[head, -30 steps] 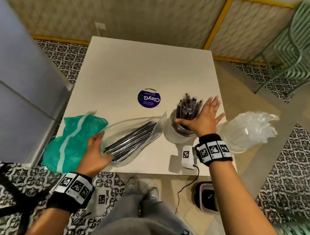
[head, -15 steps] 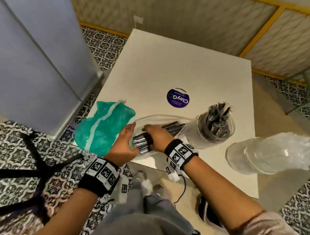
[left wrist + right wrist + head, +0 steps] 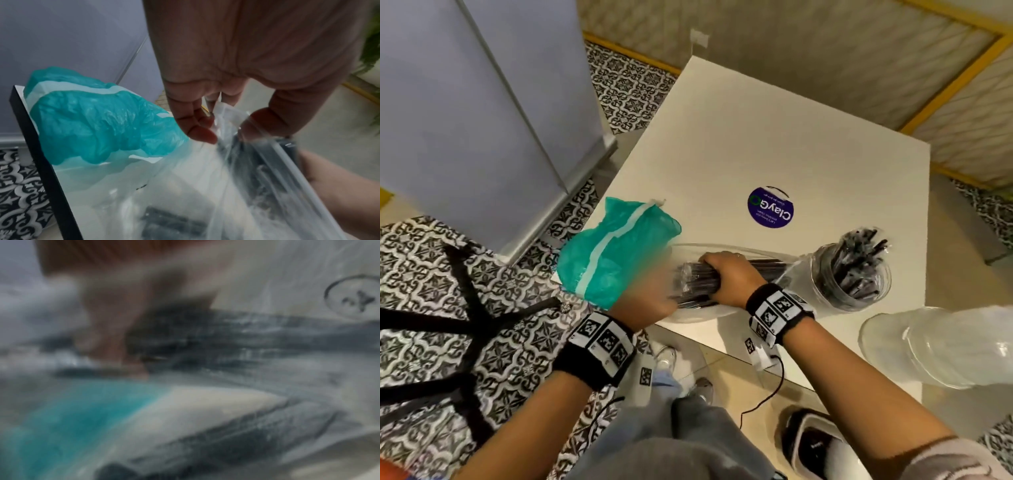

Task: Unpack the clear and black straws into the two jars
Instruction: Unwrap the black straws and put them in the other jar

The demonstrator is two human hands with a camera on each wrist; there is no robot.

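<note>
Right hand (image 3: 726,274) grips the black straws (image 3: 695,281) inside the clear bag (image 3: 185,186), whose end the left hand (image 3: 236,73) pinches (near table edge); a slipping pinch could drag bag and straws floorward, short of the jar (image 3: 849,277).

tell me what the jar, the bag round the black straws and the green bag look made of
Jar: clear, glossy, rigid, likely glass or hard plastic; the straws show through its wall.
Bag round the black straws: thin clear plastic film, shiny, bunching where the left hand pinches it.
Green bag: thin translucent teal plastic film, crumpled and creased, with a paler stripe.
</note>
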